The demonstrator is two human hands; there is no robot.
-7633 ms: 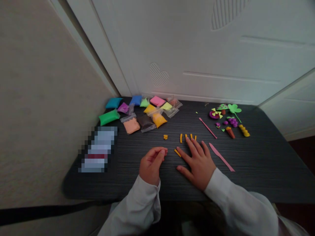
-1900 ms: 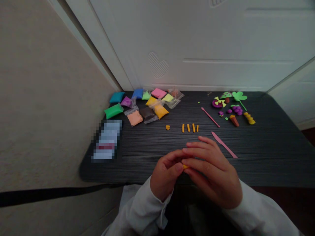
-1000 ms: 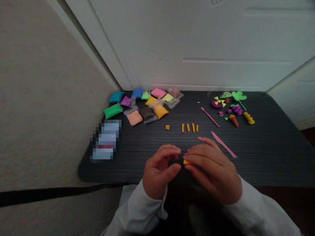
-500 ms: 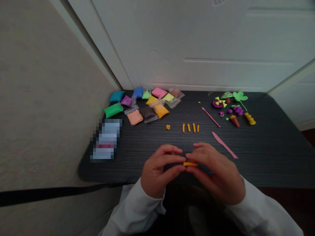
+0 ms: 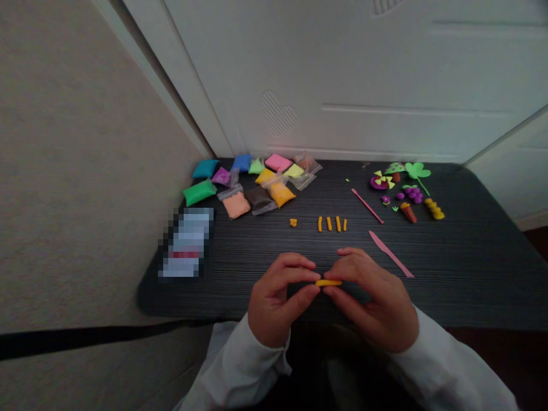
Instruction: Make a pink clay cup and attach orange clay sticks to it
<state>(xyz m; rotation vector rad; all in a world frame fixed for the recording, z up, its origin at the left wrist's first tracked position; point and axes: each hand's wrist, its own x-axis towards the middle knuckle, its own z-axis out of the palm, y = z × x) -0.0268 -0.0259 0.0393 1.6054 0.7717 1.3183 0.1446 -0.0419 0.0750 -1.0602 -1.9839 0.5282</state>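
Observation:
A short orange clay roll (image 5: 329, 282) lies level between my two hands, just above the near edge of the dark table (image 5: 471, 262). My left hand (image 5: 276, 299) pinches its left end with thumb and fingers. My right hand (image 5: 370, 297) pinches the right part of it. Farther back on the table, several small orange clay sticks (image 5: 331, 224) stand in a row, with an orange clay crumb (image 5: 293, 222) to their left.
Several bags of coloured clay (image 5: 252, 185) lie at the back left. A pink stick tool (image 5: 367, 206) and a pink plastic knife (image 5: 391, 262) lie right of centre. Small finished clay figures (image 5: 406, 191) sit at the back right. A white door stands behind.
Over the last seconds the orange roll has come up off the table into both hands. In the last half second the hands and roll rose slightly; nothing else moved.

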